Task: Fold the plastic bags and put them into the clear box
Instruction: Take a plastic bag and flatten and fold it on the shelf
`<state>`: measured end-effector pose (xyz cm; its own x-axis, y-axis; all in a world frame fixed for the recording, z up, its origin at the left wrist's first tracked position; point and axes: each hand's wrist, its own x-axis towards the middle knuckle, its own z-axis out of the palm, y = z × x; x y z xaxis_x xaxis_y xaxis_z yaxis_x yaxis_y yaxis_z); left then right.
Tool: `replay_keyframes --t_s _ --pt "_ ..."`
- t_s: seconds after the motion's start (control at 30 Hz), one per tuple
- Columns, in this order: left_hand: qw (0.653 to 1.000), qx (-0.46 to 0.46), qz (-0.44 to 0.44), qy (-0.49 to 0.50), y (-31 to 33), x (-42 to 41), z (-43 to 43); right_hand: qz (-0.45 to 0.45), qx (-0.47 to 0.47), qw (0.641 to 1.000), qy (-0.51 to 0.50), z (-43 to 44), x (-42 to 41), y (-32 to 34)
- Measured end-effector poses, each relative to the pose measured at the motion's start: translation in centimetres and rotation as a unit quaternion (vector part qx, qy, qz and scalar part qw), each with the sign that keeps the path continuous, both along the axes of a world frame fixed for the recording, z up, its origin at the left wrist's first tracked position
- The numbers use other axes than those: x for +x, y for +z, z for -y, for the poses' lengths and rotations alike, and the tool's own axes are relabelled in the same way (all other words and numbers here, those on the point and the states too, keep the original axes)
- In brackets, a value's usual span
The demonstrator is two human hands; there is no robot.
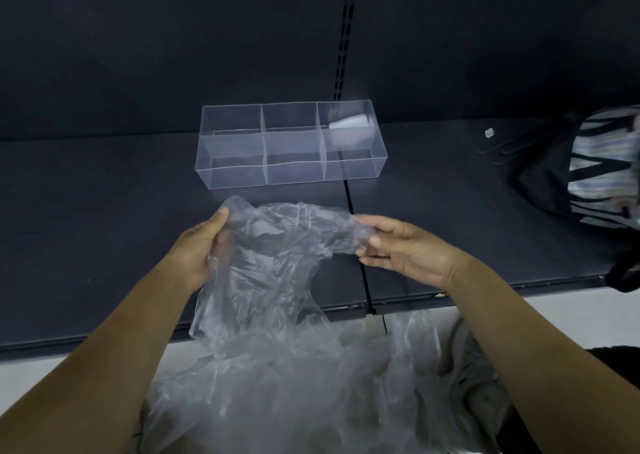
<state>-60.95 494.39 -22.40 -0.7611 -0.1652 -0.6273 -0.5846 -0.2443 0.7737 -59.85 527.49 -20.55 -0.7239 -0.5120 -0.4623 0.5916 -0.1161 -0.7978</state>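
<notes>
Head view: plastic bag (pixel 277 266), top edge seemingly left-to-right, in pinch of left hand (pixel 199 245) and right hand (pixel 401 245)

Dim, cool light; wide-angle bending at edges, motion blur on the striped bag (pixel 602 162).

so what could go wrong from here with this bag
1. The plastic bag, held between the left hand and right hand, is crumpled. Folded like this, it may trap air and end up too bulky for a compartment of the clear box.
2. Its lower end hangs past the shelf edge and seems to meet the pile of bags, so lifting might drag others along.
3. The box looks light, so pushing a bag in could slide it.
</notes>
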Motion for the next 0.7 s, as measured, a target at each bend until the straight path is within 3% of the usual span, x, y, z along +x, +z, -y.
replay_keyframes --t_s 0.13,0.33,0.43,0.6,0.7 --pt "0.999 -0.026 0.019 0.013 0.5 -0.4 0.3 -0.049 0.121 0.991 0.001 0.7 -0.7 0.1" --pt "0.995 -0.025 0.039 0.091 0.6 -1.2 2.1 -0.061 0.21 0.974 0.058 0.3 -1.7 2.0" --pt "0.993 -0.034 0.055 0.096 0.6 -1.4 3.1 -0.029 0.171 0.984 0.042 0.1 -1.9 2.4" --pt "0.991 -0.09 0.067 0.067 -0.4 -1.7 3.5 0.029 0.008 0.999 -0.017 0.6 -1.7 2.6" --pt "0.988 -0.13 0.064 0.05 -0.6 -1.4 3.8 0.022 0.049 0.998 -0.029 1.0 -1.6 2.5"
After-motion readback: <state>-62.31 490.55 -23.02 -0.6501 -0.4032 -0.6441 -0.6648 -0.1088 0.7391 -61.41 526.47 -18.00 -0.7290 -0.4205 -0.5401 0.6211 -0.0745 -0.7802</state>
